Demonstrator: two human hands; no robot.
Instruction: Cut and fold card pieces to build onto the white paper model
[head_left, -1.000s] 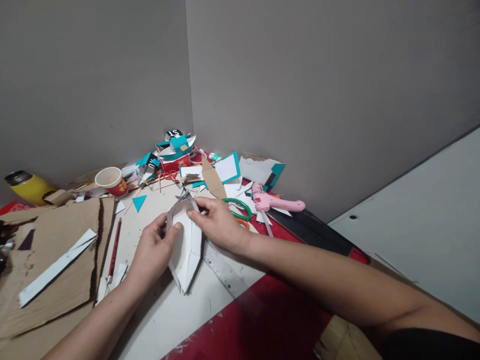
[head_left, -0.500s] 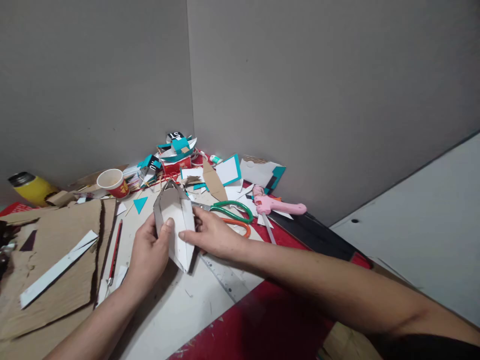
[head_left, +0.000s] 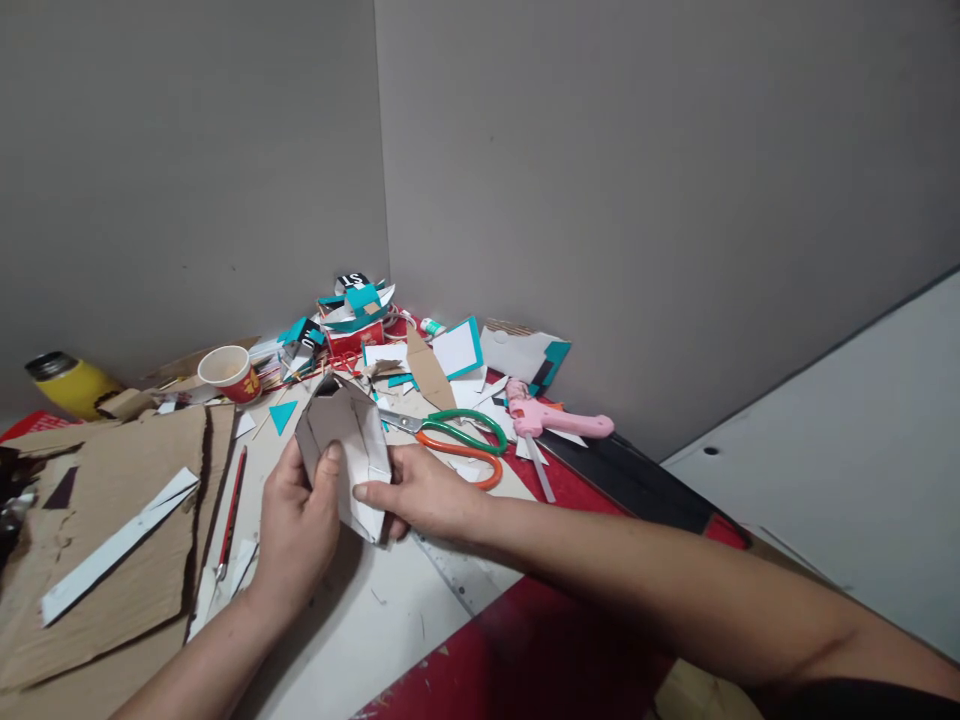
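A white folded paper piece (head_left: pixel 346 440), pointed at both ends like a small boat hull, is held tilted up off the table by both hands. My left hand (head_left: pixel 298 525) grips its left side, thumb pressed on the white face. My right hand (head_left: pixel 424 492) holds its lower right edge, thumb on the face and fingers behind. Green and orange scissors (head_left: pixel 457 440) lie on the table just beyond my right hand.
A pink glue gun (head_left: pixel 559 420) lies to the right of the scissors. A paper cup (head_left: pixel 229 372) and a yellow bottle (head_left: pixel 67 382) stand at the left, by torn cardboard (head_left: pixel 105 520) with a white strip. Teal and white scraps (head_left: pixel 360 320) fill the corner. A red pencil (head_left: pixel 231 500) is near my left wrist.
Both hands have lifted the paper piece and tipped it up and leftward, toward the camera. My right hand slid down from its top to its lower right edge, uncovering the scissors.
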